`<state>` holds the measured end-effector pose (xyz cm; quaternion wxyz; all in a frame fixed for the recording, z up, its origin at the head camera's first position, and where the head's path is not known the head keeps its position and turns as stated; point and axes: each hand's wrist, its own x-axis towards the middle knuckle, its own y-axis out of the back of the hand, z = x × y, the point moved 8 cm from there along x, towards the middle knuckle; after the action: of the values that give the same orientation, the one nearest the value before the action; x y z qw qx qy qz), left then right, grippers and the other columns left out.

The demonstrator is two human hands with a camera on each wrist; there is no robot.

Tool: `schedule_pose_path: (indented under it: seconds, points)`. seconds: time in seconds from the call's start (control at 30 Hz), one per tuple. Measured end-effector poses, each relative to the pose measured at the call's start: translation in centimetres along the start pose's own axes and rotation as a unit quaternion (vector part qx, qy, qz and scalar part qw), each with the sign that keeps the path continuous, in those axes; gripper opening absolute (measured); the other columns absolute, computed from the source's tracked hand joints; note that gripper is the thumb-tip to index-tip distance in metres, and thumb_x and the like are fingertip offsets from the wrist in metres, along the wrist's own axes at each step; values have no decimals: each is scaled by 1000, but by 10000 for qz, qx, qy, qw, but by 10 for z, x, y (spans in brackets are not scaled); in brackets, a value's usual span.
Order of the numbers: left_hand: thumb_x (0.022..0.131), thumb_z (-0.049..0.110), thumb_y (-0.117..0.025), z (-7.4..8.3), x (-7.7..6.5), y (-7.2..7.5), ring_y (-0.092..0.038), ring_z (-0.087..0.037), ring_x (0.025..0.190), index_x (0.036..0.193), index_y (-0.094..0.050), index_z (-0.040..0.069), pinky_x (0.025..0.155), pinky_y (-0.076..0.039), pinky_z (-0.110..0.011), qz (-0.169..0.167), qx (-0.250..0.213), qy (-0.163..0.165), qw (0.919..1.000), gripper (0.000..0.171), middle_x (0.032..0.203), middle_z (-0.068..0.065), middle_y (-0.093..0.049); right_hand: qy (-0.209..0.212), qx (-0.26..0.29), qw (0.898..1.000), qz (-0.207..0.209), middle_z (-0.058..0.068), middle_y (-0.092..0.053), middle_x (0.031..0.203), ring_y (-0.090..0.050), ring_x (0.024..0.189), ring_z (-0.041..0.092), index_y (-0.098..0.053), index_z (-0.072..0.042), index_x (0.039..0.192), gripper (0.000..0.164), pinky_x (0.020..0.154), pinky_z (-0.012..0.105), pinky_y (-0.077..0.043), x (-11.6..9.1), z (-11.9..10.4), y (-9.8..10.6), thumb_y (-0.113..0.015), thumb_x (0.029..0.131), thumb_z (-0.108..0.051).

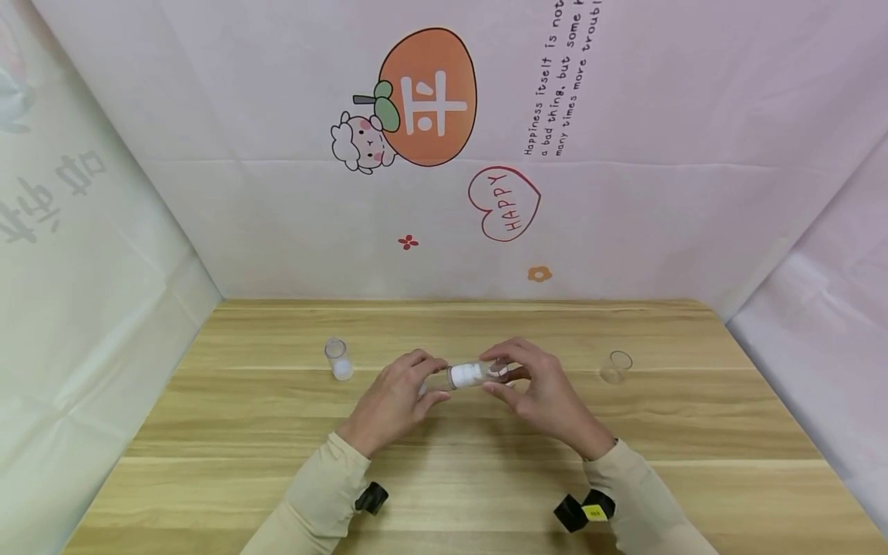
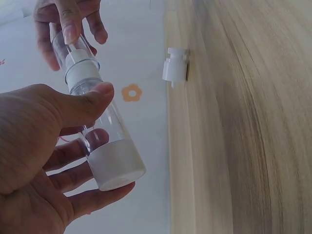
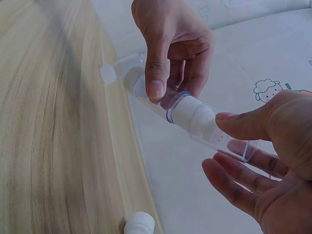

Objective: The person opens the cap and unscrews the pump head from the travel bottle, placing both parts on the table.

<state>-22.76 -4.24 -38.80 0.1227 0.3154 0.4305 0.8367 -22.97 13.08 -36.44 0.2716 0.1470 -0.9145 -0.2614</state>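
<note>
Left hand [image 1: 395, 393]: forearm from between seven and eight o'clock; thumb and fingers wrapped round the bottle [image 2: 117, 165].
Right hand [image 1: 548, 389]: forearm from between four and five; thumb and fingers grip the clear cap [image 3: 207, 134].
Bottle: between the hands, roughly nine-to-three, capped end rightward.
Second bottle [image 1: 340, 362]: standing, ten o'clock from the left hand.
Clear cylinder [image 1: 614, 370]: tabletop, three o'clock from the right hand.
</note>
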Motion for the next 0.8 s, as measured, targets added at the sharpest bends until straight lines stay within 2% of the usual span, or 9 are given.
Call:
schedule_pose_path:
  seconds: [0.17,0.37,0.57,0.67,0.8]
  points:
    - [83,14,-85,-6,-3,1,-65,-22,86,117,-70,3,71,-54,-35,-3,-41,159,9999,38,107,-9,-68,-94,-9,9999,99,6,-65,109,-68,91,26,-69,-6,116,38,74,29,-60,-3,3,7,-81,82,6]
    - [83,14,-85,-10,-5,4,-66,-24,88,116,-70,2,72,-55,-36,49,-15,202,9998,38,106,-10,-69,-108,-38,9995,294,4,-65,109,-68,89,24,-70,-11,116,40,74,32,-60,-7,10,16,-82,82,5]
    - [83,14,-85,-13,-7,5,-67,-23,91,116,-70,2,75,-56,-38,88,-50,251,9996,38,106,-9,-68,-126,-260,9985,468,4,-65,109,-67,88,27,-67,-7,121,44,72,37,-60,-10,19,25,-81,81,8]
    - [84,12,-85,-15,-8,6,-67,-25,93,117,-69,1,77,-57,-39,89,-217,319,9992,38,107,-10,-68,-266,-467,9966,626,8,-66,109,-66,89,27,-64,-5,124,48,72,38,-59,-12,26,31,-81,81,7]
    - [85,11,-84,-18,-8,5,-68,-27,95,117,-69,1,79,-58,-40,103,-378,400,9984,37,108,-12,-68,-664,-620,9922,859,10,-67,107,-64,90,25,-62,-2,124,47,70,36,-58,-14,41,41,-81,82,6]
